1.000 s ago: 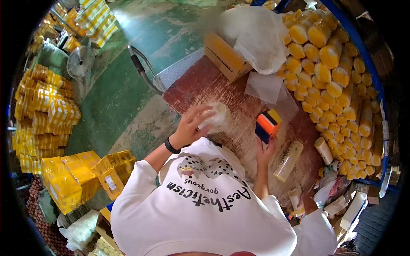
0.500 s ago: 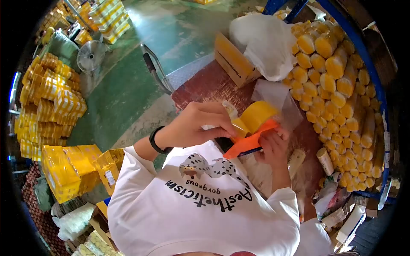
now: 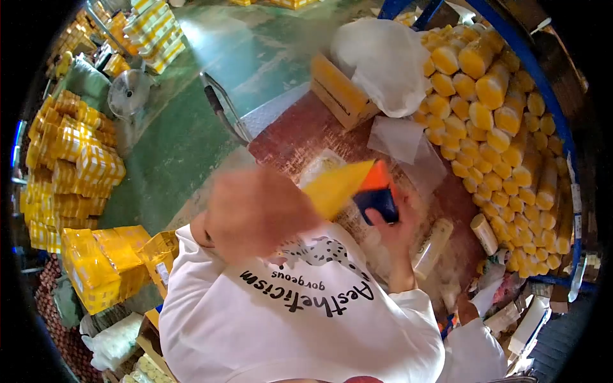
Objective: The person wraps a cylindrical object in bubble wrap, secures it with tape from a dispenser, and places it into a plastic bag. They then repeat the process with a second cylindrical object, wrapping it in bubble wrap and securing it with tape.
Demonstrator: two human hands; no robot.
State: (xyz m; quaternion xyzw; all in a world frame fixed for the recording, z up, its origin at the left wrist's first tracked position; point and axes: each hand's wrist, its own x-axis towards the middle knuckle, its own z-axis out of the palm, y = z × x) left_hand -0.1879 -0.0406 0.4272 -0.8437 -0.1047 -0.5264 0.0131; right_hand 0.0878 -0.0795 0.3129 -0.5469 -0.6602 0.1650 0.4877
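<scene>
My right hand (image 3: 402, 217) grips an orange and dark blue tape dispenser (image 3: 377, 203) in front of my chest. A strip of yellow packing tape (image 3: 338, 186) stretches leftward from it. At the strip's other end is my left hand (image 3: 262, 210), closed on the tape and smeared by motion, its separate fingers not clear. Beneath both hands lies a worn reddish board (image 3: 287, 143), with clear plastic film (image 3: 399, 140) on it. A pale wrapped roll (image 3: 433, 247) lies just below my right hand.
Stacked yellow-wrapped rolls (image 3: 491, 121) fill a blue-framed rack (image 3: 571, 153) at right. A carton (image 3: 341, 92) and a white bag (image 3: 383, 64) stand beyond the board, near a cart handle (image 3: 220, 105). Taped boxes (image 3: 105, 265) stand at left. Another person's sleeve (image 3: 476, 351) shows at lower right.
My left hand has moved left and toward me, drawing the yellow tape out into a strip. The dispenser in my right hand has turned, showing more of its dark blue part.
</scene>
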